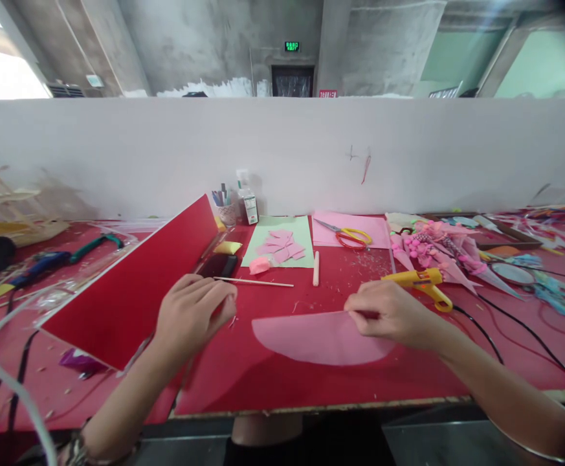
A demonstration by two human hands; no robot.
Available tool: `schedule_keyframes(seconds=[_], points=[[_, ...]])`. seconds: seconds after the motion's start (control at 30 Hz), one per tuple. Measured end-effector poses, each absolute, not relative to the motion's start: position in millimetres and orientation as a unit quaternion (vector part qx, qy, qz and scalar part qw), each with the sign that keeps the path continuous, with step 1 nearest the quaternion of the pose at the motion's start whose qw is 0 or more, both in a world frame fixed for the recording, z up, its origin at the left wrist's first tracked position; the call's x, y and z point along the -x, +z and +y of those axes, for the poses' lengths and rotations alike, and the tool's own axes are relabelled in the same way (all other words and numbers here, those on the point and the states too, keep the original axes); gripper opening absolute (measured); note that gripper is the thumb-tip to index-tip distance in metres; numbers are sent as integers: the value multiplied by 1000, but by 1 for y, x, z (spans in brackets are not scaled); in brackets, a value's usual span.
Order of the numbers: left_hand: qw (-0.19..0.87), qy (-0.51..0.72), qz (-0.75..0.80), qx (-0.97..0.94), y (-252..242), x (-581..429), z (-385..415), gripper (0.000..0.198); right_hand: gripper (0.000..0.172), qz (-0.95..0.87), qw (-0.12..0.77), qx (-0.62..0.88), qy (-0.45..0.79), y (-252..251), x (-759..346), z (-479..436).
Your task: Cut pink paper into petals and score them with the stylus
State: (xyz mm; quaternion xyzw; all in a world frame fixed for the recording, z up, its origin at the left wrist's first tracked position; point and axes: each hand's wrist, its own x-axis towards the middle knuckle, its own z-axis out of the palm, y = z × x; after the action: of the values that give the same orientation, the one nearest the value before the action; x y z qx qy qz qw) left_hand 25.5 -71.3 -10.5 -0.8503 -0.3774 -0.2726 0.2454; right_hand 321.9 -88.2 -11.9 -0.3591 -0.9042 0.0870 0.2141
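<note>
My right hand point(384, 312) pinches the straight upper edge of a pink half-circle of paper point(301, 340), which is held up over the red tabletop. My left hand point(195, 307) is closed with its fingertips pressed together, apart from the paper on its left. What it holds, if anything, is hidden. Just beyond the left knuckles is a thin wooden stick point(257, 282). A pale short rod point(316, 269) lies farther back, between the two hands. Close behind my right hand rests a yellow hot glue gun point(420, 283) with its black cord.
A leaning red board point(141, 285) rises at the left. Pink paper scraps point(282, 247) lie on a pale green sheet point(257, 239). Scissors point(347, 234) rest on pink paper point(378, 226). Pink cone-shaped pieces point(442, 249) are heaped at the right. A bottle point(249, 206) stands by the white partition.
</note>
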Motion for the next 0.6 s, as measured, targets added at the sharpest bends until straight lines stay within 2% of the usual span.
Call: schedule_keyframes(seconds=[0.07, 0.13, 0.17, 0.27, 0.4, 0.6], points=[[140, -267, -365, 881, -5, -38, -82, 21, 20, -916, 203, 337, 78, -9, -319, -88], [101, -200, -341, 913, -4, -53, -91, 27, 19, -924, 195, 322, 62, -6, -316, -86], [91, -170, -334, 922, -4, -60, -94, 23, 19, -926, 189, 323, 49, -5, -314, -85], [105, -131, -314, 934, -8, -74, -95, 37, 18, -927, 175, 332, -19, -3, -307, -84], [142, -144, -295, 934, -8, -86, -93, 41, 18, -930, 206, 281, -114, -7, -290, -89], [148, -170, -285, 932, -4, -86, -93, 48, 19, -912, 253, 305, -108, -14, -281, -91]])
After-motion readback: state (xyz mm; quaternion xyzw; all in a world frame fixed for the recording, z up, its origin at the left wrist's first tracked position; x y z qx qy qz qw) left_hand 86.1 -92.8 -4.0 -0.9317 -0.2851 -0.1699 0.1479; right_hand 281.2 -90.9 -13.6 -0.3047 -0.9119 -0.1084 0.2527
